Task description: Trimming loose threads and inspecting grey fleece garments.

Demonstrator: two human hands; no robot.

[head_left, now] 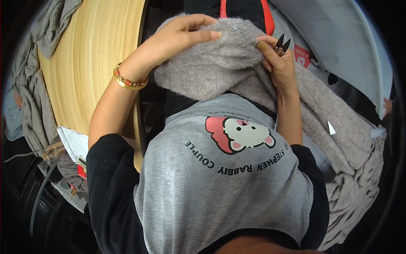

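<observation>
A grey-beige fuzzy knit garment [198,76] is bunched up over my lap, with a small sparkling silver patch [234,26] near its top fold. My left hand [184,34] grips the knit at the upper left, its thumb laid on the fabric beside the patch. At the right edge of the fold, my right hand [279,63] pinches the knit between thumb and fingers. Tucked in that same hand are small black-bladed thread snips [283,44], blades pointing upward and apart. A tan covering shows on the right thumb.
A pale wooden table [91,46] stands at my left, with more grey knitwear [55,25] hanging over its edge. Knit fabric [338,148] with a white triangular piece [331,128] trails down on my right. Whitish sheeting [338,38] spreads at the far right. White packets [72,142] lie lower left.
</observation>
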